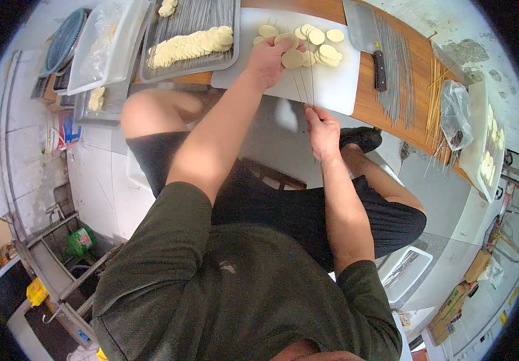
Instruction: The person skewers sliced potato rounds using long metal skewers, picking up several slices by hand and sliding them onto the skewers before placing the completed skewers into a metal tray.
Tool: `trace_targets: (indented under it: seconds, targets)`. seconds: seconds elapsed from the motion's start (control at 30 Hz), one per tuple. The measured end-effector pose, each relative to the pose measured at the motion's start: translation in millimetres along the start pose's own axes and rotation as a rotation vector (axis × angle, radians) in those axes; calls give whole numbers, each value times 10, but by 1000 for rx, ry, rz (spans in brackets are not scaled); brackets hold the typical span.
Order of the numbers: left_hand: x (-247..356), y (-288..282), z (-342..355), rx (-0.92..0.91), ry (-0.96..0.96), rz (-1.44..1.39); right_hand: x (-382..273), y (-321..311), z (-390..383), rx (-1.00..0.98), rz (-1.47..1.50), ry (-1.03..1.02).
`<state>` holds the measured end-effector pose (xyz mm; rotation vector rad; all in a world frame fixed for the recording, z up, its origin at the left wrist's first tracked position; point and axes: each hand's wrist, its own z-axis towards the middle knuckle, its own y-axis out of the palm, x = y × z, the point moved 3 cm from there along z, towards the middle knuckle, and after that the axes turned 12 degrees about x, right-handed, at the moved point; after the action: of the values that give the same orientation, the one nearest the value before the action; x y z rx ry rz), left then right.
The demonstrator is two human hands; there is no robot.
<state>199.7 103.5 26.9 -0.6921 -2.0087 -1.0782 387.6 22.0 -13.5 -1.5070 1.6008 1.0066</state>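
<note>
My left hand (267,63) is closed on pale round slices (291,58) near the top of the white cutting board (343,90); thin metal skewers (300,84) run up to these slices. Lower and to the right, by the board's front edge, my right hand (321,126) pinches the lower part of the skewers. More cream-coloured discs (329,54) lie in small piles on the board. Left of it, a metal tray (189,71) holds long skewers with overlapping rows of discs on them.
A wooden table (365,112) bears a cleaver (360,30), loose metal skewers (395,78), bamboo sticks (434,114) and a plastic bag (455,111). A tray with discs (475,159) sits far right. White containers (79,81) and a blue basket (61,42) stand far left. My legs are below.
</note>
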Motion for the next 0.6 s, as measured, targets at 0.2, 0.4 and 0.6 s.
trace_targets:
  seconds: [0.2, 0.4, 0.6]
  targets:
    - [-48, 38, -62, 23, -38, 8, 18, 28, 0, -20, 78, -1]
    - [-64, 14, -71, 51, -66, -9, 42, 11, 7, -1, 74, 1]
    - [-72, -82, 8, 20, -58, -14, 30, 28, -64, -80, 34, 19]
